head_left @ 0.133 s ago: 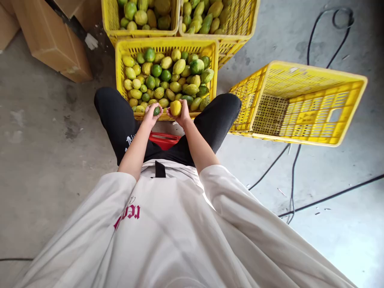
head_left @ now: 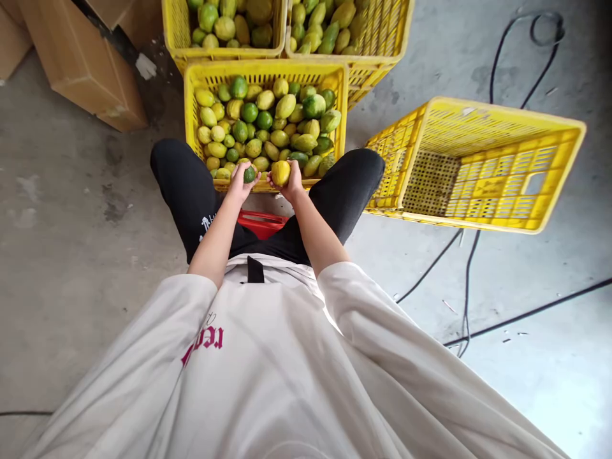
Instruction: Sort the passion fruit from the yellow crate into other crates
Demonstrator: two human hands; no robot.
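My left hand is closed round a dark green, oval, lemon-like fruit. Close beside it, my right hand grips a yellow, lemon-like fruit, held from the right with the thumb along its side. Both hands are over the near rim of a yellow plastic crate, between my knees. Many loose fruits of the same kind, yellow to dark green, lie piled in that crate. My palms and some fingertips are hidden behind the two held fruits.
Two more yellow crates of fruit, one at the back left and one at the back right, stand behind. A yellow crate lies tipped to my right. Cardboard boxes are at far left; black cables cross the floor.
The green fruit has turned slightly in my left hand and shows more of its surface. The yellow fruit has shifted barely to the right. Everything else looks the same.
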